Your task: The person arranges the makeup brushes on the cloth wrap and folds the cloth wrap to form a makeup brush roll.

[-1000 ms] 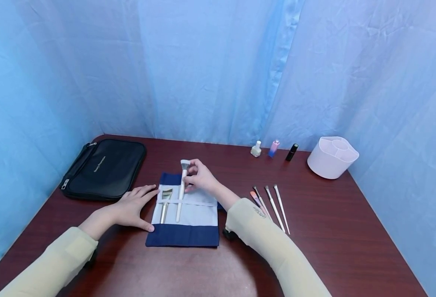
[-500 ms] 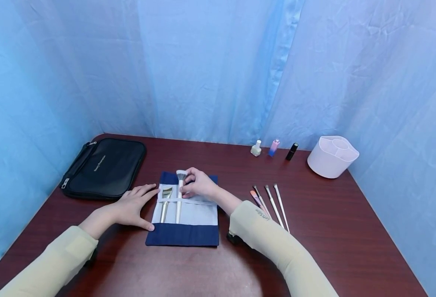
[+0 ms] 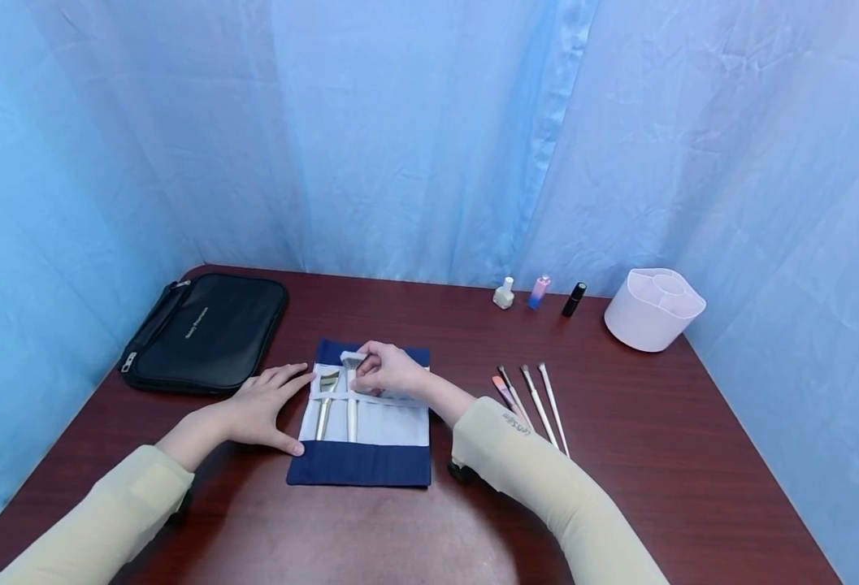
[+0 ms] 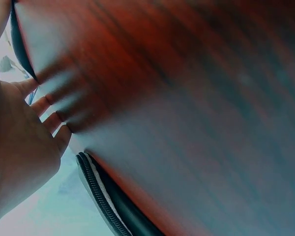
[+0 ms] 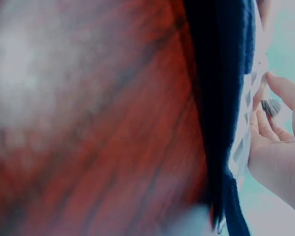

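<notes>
We are seating a white-handled brush under the elastic band of the brush roll, which lies unrolled in the middle of the table, and the work is nearly at its end — the handle already runs down beneath the band, just beside a flat brush that sits in the neighbouring slot. Our right hand pinches the brush near its bristle head, fingers curled about it, as the right wrist view also shows with the dark bristles between thumb and fingertips. Our left hand lies flat with straight fingers on the left edge of the roll, holding nothing, simply pressing the cloth down. To do this well, we judge that we should keep that flat pressure on so the fabric does not bunch, guide the handle straight along its slot rather than at a slant, and grip the ferrule rather than the hairs — squeezed bristles may splay. Four loose brushes wait on the table to the right, well apart from the roll.
</notes>
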`<state>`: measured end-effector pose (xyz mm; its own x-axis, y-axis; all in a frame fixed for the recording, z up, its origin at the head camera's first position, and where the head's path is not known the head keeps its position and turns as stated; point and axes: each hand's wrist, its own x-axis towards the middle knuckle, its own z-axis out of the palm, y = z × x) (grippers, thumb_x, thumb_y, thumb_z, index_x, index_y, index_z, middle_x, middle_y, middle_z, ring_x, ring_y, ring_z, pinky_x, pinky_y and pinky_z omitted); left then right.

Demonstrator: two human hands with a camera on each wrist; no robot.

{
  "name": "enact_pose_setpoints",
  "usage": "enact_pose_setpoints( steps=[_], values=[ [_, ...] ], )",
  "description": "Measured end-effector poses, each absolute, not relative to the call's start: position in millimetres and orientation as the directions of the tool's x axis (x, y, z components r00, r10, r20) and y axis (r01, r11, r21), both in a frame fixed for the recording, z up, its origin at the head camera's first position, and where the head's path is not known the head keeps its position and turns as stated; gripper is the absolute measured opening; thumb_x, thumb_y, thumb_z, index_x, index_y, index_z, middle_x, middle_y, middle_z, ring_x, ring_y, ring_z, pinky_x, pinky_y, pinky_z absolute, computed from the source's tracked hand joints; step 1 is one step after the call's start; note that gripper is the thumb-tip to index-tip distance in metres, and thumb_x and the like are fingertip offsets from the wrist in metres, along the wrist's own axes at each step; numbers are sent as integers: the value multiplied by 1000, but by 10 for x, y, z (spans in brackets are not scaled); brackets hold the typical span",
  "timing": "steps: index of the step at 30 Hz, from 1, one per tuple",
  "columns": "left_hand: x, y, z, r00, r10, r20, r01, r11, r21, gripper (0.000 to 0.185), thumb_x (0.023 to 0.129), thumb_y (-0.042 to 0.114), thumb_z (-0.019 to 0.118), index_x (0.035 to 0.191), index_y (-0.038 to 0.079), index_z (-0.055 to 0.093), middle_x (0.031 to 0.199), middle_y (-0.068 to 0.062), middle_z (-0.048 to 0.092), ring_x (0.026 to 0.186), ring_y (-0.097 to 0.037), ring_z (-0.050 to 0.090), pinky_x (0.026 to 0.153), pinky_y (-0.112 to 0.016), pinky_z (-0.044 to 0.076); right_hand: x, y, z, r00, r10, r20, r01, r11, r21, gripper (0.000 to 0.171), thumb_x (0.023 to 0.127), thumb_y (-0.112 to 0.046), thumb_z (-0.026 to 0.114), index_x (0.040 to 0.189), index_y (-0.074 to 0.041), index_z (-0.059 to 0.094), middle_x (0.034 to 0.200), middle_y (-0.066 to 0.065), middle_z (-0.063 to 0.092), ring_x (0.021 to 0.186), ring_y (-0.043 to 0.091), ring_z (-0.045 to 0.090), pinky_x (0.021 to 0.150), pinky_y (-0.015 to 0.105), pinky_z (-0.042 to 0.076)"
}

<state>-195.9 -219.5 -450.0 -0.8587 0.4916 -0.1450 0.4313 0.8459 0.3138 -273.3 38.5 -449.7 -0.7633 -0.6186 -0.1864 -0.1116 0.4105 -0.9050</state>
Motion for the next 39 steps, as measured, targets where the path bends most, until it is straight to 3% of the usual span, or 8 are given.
enact_pose_setpoints(
  steps=[6, 12, 22, 30, 39],
  values=[
    [-1952, -2186, -4504, -855, 498, -145, 436, 841, 320, 114, 63, 73, 68, 148, 10, 28, 153, -17, 22, 134, -41, 23, 102, -68, 21, -2722, 498, -4371, -767, -624, -153, -156, 413, -897, 42, 86, -12, 69, 125, -6, 53, 99, 7, 67, 84, 22, 68, 68, 34, 56],
    [-1941, -2202, -4518, -855, 504, -118, 446, 833, 326, 114, 62, 72, 70, 148, 10, 29, 153, -17, 22, 134, -41, 24, 101, -68, 21, -2708, 718, -4119, -754, -654, -51, -321, 436, -841, 44, 85, -16, 71, 125, -4, 55, 102, 7, 67, 87, 14, 65, 68, 32, 56],
    [-1908, -2196, -4504, -854, 514, -81, 462, 821, 337, 114, 62, 73, 69, 147, 8, 31, 151, -20, 24, 132, -43, 25, 99, -69, 23, -2560, 1287, -3844, -767, -635, 96, -501, 498, -708, 35, 84, -21, 73, 116, -16, 59, 101, 5, 67, 79, 9, 62, 73, 26, 53],
    [-1888, -2188, -4489, -856, 512, -71, 463, 821, 335, 114, 61, 72, 70, 146, 7, 31, 150, -20, 24, 131, -43, 25, 99, -69, 23, -2452, 1783, -3855, -800, -584, 139, -545, 610, -575, 33, 81, -21, 76, 111, -17, 63, 94, -7, 65, 80, 9, 62, 72, 30, 54],
    [-1892, -2138, -4403, -852, 515, -93, 464, 826, 320, 112, 63, 69, 72, 146, 6, 31, 151, -20, 24, 132, -43, 25, 99, -68, 24, -2348, 2233, -4064, -821, -560, 115, -531, 673, -515, 30, 81, -15, 75, 108, -10, 65, 89, 4, 65, 77, 18, 59, 68, 30, 52]
  ],
)
